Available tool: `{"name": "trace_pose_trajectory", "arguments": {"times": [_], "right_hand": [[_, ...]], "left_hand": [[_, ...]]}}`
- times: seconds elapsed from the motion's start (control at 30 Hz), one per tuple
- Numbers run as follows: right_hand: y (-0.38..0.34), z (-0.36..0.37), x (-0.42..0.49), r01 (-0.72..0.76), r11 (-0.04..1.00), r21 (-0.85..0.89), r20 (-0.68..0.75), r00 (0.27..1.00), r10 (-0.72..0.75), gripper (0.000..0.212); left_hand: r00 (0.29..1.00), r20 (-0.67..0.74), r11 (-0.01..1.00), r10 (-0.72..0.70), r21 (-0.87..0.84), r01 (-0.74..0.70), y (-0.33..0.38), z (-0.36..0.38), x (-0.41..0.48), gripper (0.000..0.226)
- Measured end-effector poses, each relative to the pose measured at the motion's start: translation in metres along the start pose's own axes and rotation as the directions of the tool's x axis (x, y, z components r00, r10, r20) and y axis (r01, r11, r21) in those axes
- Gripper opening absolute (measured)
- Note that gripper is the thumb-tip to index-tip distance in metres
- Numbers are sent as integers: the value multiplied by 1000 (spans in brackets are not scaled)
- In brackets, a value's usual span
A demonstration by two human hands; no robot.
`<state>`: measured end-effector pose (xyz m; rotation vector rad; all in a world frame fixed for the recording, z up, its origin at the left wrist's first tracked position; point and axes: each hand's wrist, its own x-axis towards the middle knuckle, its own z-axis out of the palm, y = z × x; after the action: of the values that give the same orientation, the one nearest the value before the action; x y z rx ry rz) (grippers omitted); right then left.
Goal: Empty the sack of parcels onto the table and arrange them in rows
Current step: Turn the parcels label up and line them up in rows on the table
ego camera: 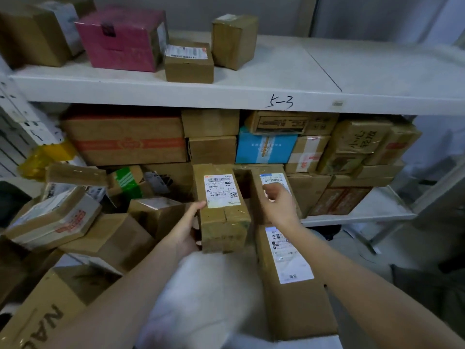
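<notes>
Gripping two parcels
The taped parcel (222, 210) is sitting right of the clasping left hand (187, 230); right hand (278, 205) is pinching the neighbouring parcel (273, 176).

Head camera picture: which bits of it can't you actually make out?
Head view throughout.
White mass at the bottom: motion blur; sack or not, unclear.
Label under the right hand: the hand covers its lower part, and its grip is hidden too.
Printed carton, lower left: lettering cut off by the frame edge.
Taped box in the left hand: label print mostly too small.
</notes>
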<state>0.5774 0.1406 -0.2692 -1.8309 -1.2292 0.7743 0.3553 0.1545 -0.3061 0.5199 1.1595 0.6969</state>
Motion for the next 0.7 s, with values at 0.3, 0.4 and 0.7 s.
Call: {"name": "trace_pose_trajectory", "arguments": {"times": [0.3, 0.4, 0.7], "right_hand": [[58, -18, 47, -267, 906, -328, -16, 961, 277, 59], [71, -14, 47, -262, 930, -258, -18, 964, 266, 59], [81, -11, 52, -258, 951, -168, -43, 966, 254, 55]], "left_hand": [[999, -34, 998, -17, 51, 19, 5, 34, 69, 69], [997, -62, 999, -38, 18, 39, -9, 39, 83, 48], [992, -96, 980, 87, 184, -69, -2, 38, 90, 24]]}}
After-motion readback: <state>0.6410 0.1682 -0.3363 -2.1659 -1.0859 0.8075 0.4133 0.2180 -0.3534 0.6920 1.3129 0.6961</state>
